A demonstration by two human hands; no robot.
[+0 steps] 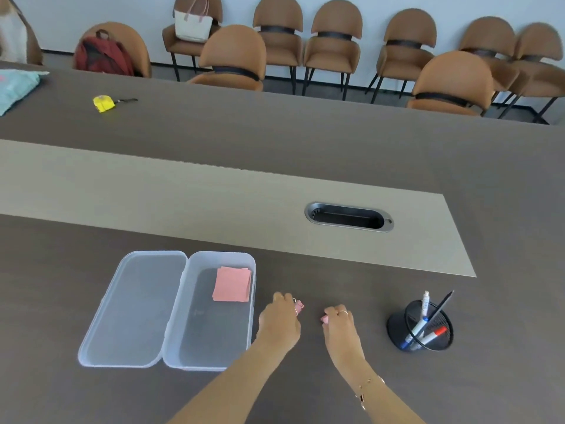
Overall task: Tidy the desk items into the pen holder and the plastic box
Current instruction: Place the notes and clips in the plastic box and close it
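A clear plastic box (223,359) lies open on the dark desk, its lid (134,307) folded out to the left. Pink sticky notes (231,284) rest in the box's far right corner. Just right of the box, my left hand (279,321) pinches a small pink binder clip (299,306) at its fingertips. My right hand (339,324) is closed on another small pink clip (324,319), which peeks out at the fingers. A black mesh pen holder (397,327) stands to the right with a pencil and markers in it.
A black oval cable port (308,213) sits in the beige centre strip of the desk. A yellow tape measure (103,104) lies far left, beside a teal cloth (15,87). Brown chairs line the far wall, with a red backpack (102,55) and a white bag (192,24) on two of them.
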